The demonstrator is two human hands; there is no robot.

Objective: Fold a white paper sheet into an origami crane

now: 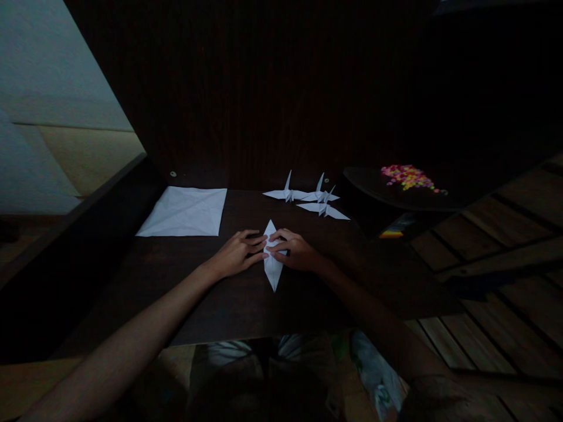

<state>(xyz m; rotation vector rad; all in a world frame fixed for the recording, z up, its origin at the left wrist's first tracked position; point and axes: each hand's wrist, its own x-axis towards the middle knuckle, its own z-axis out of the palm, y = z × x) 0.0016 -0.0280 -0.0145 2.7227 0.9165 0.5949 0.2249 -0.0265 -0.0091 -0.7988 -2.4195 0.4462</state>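
A white paper folded into a narrow diamond [273, 275] lies on the dark desk, one point towards me and one away. My left hand [241, 253] rests at its left edge, fingers stretched and apart, with the tips touching the paper. From the right, my right hand [297, 251] reaches over the paper. Its fingers are bent, and thumb and fingertips come close together on the paper's middle. Behind my hands stand several finished paper cranes, among them a left crane [288, 194] and a front crane [323, 208].
A flat stack of white paper sheets [185, 212] lies at the back left. Small pink and yellow pieces [411, 177] are heaped on a dark rounded shelf [365, 180] at right. A raised side board [88, 223] borders the left, and a tall dark panel [246, 94] the back.
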